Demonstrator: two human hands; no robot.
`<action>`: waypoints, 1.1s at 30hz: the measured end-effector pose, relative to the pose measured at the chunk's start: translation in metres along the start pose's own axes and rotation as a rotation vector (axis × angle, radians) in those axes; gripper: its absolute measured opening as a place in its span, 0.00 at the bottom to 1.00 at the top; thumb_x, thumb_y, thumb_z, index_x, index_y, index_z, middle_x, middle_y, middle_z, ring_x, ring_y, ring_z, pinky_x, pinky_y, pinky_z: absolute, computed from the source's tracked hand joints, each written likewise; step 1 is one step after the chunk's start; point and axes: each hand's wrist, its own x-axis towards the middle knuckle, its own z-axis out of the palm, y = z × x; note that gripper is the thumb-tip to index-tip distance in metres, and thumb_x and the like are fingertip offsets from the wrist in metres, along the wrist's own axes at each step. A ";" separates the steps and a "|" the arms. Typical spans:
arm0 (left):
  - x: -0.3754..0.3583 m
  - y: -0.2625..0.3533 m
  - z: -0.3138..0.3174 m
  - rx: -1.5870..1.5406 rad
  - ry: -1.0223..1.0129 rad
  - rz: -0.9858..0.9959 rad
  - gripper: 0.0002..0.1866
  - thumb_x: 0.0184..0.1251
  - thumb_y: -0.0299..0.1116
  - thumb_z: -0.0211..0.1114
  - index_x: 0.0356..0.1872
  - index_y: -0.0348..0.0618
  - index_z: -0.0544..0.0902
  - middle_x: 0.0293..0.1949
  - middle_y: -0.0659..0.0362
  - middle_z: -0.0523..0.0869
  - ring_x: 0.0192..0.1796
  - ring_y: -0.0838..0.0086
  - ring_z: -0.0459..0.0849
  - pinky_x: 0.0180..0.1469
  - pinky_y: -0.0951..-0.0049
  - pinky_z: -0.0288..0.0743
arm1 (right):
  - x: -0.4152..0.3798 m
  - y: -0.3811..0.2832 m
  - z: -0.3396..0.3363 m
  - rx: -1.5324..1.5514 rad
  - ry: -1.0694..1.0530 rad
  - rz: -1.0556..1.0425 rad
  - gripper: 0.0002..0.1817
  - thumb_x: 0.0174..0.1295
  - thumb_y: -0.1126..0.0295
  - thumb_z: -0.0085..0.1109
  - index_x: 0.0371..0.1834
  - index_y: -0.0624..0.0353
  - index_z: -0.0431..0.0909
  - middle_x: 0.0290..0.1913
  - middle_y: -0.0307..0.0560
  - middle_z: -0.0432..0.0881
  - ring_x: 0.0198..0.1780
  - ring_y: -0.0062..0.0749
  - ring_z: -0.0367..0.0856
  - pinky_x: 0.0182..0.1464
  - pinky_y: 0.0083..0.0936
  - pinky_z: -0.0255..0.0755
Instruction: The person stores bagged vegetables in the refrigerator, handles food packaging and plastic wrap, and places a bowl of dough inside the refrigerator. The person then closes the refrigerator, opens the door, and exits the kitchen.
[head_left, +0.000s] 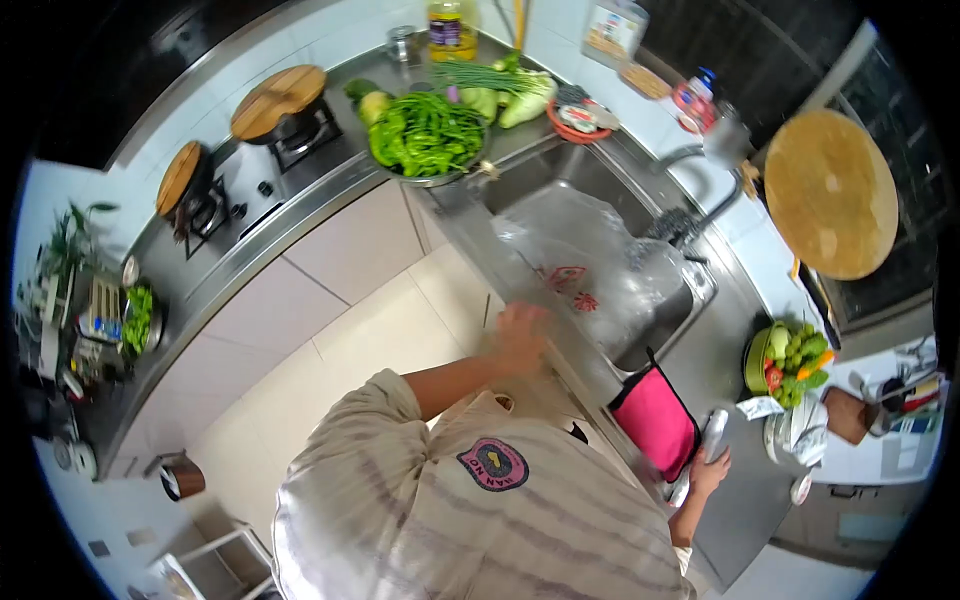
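My left hand (522, 330) is smeared by motion at the counter's front edge, by the near side of the sink; its fingers cannot be made out. Beside it in the sink (705, 282) lies a crumpled clear plastic bag (590, 255) with red print, spilling over the rim. On the counter to the right, a pink bag (657, 422) with black edging lies flat. Silvery material (715, 432) shows along its right side. There my right hand (710, 472) is closed, its fingers curled round the silvery edge; part of the grip is hidden.
A bowl of green peppers (425, 135) stands left of the sink, with scallions (490, 76) behind. The faucet (715, 205) arches at the back. A round cutting board (832, 193) leans near the window. A vegetable basket (757, 362) stands at right. Lidded pots (280, 105) sit on the stove.
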 end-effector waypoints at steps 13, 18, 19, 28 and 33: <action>-0.461 -0.192 -0.010 -0.472 -0.214 -1.210 0.39 0.58 0.57 0.57 0.70 0.57 0.59 0.68 0.43 0.59 0.68 0.48 0.62 0.64 0.57 0.64 | -0.115 -0.226 0.024 0.658 -0.340 -1.077 0.13 0.65 0.70 0.51 0.46 0.65 0.81 0.63 0.65 0.66 0.65 0.50 0.65 0.65 0.34 0.59; -0.543 -0.168 -0.032 -1.058 -0.022 -1.511 0.39 0.62 0.55 0.55 0.70 0.50 0.56 0.68 0.45 0.60 0.67 0.49 0.63 0.64 0.52 0.63 | -0.207 -0.232 0.065 0.612 -0.886 -0.976 0.12 0.58 0.72 0.58 0.44 0.65 0.81 0.60 0.66 0.70 0.60 0.51 0.72 0.59 0.35 0.66; -0.548 -0.169 -0.045 -1.131 0.054 -1.511 0.39 0.62 0.55 0.54 0.70 0.48 0.55 0.68 0.45 0.60 0.67 0.49 0.63 0.64 0.52 0.62 | -0.217 -0.230 0.066 0.610 -0.879 -0.979 0.12 0.58 0.72 0.58 0.44 0.65 0.81 0.60 0.66 0.70 0.60 0.51 0.72 0.59 0.35 0.66; -0.565 -0.243 -0.213 -1.581 0.605 -1.012 0.34 0.64 0.48 0.55 0.69 0.52 0.56 0.62 0.52 0.69 0.60 0.50 0.71 0.55 0.43 0.69 | -0.351 -0.323 0.070 0.284 -0.709 -1.284 0.32 0.52 0.58 0.64 0.61 0.57 0.70 0.52 0.61 0.77 0.51 0.50 0.77 0.53 0.35 0.71; -0.616 -0.306 -0.301 -1.619 0.576 -0.822 0.29 0.66 0.42 0.56 0.66 0.50 0.59 0.59 0.53 0.71 0.60 0.52 0.71 0.61 0.47 0.66 | -0.430 -0.435 0.059 0.289 -0.788 -1.139 0.33 0.52 0.54 0.60 0.61 0.57 0.70 0.53 0.61 0.77 0.54 0.52 0.76 0.57 0.36 0.70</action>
